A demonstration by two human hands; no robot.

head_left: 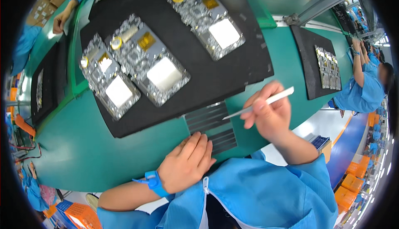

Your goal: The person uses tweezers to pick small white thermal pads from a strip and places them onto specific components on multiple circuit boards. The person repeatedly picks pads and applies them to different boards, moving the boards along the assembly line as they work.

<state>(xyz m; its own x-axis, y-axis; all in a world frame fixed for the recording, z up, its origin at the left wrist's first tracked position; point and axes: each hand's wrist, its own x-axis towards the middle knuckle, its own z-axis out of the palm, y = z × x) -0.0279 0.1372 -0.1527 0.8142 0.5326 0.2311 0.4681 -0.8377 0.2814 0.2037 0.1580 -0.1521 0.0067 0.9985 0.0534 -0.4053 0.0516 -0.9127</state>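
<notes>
A slim, white-handled pointed tool (281, 95) slants in the right hand (269, 114), grey tip leftward; a flat, dark-striped rectangular sheet (206, 118) extends beyond the fingertips of the left hand (186, 164).

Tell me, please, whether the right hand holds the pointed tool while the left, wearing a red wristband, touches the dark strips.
The head view shows a blue wristband, not red; the right hand holds the tool, the left hand touches the strips.

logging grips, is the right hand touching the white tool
Touching. The head view shows the right hand holding the white tool between thumb and fingers.
</notes>
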